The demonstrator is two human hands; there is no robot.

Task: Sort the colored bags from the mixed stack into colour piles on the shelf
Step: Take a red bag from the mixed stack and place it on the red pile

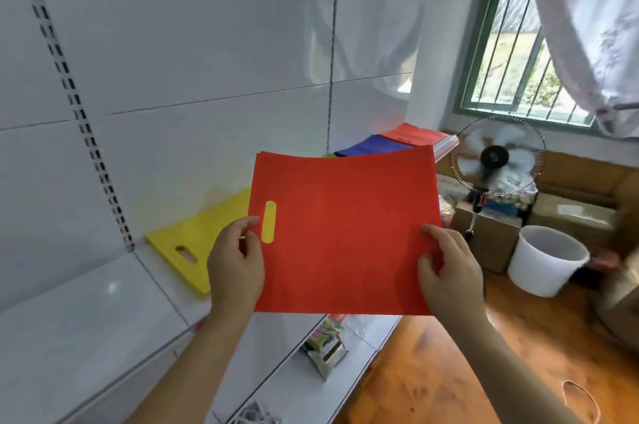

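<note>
Both hands, left [235, 268] and right [449, 271], pinch a red bag [345, 233] by its side edges above the shelf [86, 320]. It looks light and floppy; edge grips suit it. Farther right lies the red pile [415, 133].

Both hands hold a red bag [345, 233] flat above the shelf [86, 313]. L hand [237, 264] pinches its left edge, thumb beside the handle slot; R hand [449, 271] grips the right edge, fingers curled on top. Yellow shows thru the slot. Just left of the L grip & below it, a yellow bag [193, 243] lies on the shelf. Beyond the held bag's far edge: blue bag [370, 146], then a red pile [415, 135]. Right of the R grip: fan [498, 157], white bucket [546, 261], boxes on wood floor [432, 371]. Below the grips, a lower shelf w/ small packets; contents unclear.
</note>
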